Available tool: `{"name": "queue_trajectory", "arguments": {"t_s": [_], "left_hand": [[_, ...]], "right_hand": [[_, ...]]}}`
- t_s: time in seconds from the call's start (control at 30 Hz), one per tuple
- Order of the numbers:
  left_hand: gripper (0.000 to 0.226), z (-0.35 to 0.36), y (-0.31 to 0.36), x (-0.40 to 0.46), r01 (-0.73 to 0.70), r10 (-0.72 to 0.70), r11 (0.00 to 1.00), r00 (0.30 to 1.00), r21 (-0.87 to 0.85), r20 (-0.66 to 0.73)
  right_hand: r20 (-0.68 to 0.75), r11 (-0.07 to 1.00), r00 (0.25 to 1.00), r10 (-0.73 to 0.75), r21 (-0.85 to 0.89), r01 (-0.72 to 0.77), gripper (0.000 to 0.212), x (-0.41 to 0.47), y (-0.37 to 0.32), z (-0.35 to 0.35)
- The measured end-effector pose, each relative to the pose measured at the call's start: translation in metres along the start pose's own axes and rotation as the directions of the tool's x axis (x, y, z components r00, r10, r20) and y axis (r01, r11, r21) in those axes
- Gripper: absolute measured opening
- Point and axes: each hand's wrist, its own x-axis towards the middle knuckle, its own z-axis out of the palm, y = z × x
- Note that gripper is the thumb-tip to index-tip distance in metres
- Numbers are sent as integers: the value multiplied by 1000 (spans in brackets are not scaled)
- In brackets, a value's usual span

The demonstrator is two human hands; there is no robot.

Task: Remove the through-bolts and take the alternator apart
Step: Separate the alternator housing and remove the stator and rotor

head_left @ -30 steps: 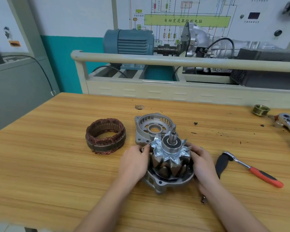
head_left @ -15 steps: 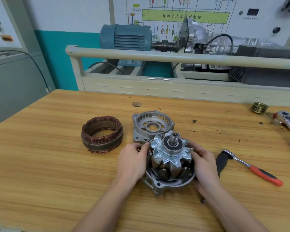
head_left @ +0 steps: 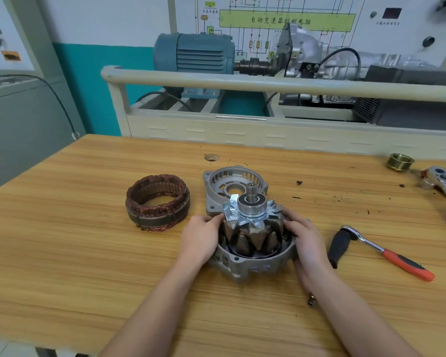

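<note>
My left hand [head_left: 200, 238] and right hand [head_left: 305, 239] grip the rotor [head_left: 252, 228] from either side, fingers curled onto its claw poles; it stands upright in the rear housing [head_left: 250, 266] between my palms. The front housing [head_left: 232, 181] lies just beyond my fingertips, the stator [head_left: 157, 202] beyond my left hand, a ratchet [head_left: 386, 252] beside my right.

Both hands [head_left: 255, 240] gripping rotor [head_left: 252, 228], seated in rear housing [head_left: 252, 266], on workbench [head_left: 88, 253]

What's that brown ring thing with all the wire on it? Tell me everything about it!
The stator is a round, hollow ring. Coppery-brown wire bunches along its top and bottom edges, around a dark grey metal band. It lies flat on the wooden table, left of the other alternator parts, and nothing else touches it.
</note>
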Motion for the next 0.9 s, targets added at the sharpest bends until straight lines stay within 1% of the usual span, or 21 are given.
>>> {"name": "queue_trajectory", "arguments": {"t_s": [0.13, 0.23, 0.3, 0.37, 0.47, 0.53, 0.57, 0.63, 0.67, 0.73, 0.8, 0.9], "left_hand": [[22, 1, -1, -2, -56, 56, 998, 998, -20, -8], [17, 2, -2, -7, -154, 157, 987, 985, 53, -76], [16, 4, -2, -11, -227, 241, 968, 959, 104, -149], [25, 5, -1, -14, -278, 303, 951, 927, 139, -219], [43, 7, 2, -17, -278, 327, 940, 897, 197, -297], [44, 7, 5, -19, -272, 350, 927, 878, 260, -327], [40, 7, 5, -20, -294, 376, 915, 869, 276, -322], [22, 7, 4, -23, -376, 428, 899, 862, 223, -272], [21, 6, 2, -25, -428, 461, 885, 858, 182, -225], [37, 1, -1, -31, -558, 569, 820, 819, 125, -76], [55, -8, -7, -37, -666, 664, 739, 746, 107, 59], [79, -18, -13, -38, -754, 727, 635, 656, 165, 200]], "right_hand": [[31, 1000, 999, -20, 10, 20, 43, 1, 1, -1], [49, 1000, 999, -6, 15, 5, 42, 3, 2, -5], [48, 1000, 999, 6, 10, -7, 43, 4, 3, -9], [26, 1000, 999, 19, 1, -19, 40, 7, 6, -12], [-2, 999, 999, 34, -28, -34, 35, 14, 12, -18], [-27, 999, 999, 30, -40, -31, 33, 15, 13, -19], [-37, 999, 999, 24, -44, -25, 32, 15, 13, -19], [-32, 999, 999, 10, -43, -12, 30, 15, 12, -18], [-26, 999, 1000, 7, -47, -8, 29, 15, 12, -19], [-41, 998, 999, 0, -59, -3, 26, 15, 13, -19], [-86, 1000, 996, -4, -29, 2, 25, 14, 13, -20], [-91, 999, 996, -11, 29, 13, 27, 11, 12, -23]]}}
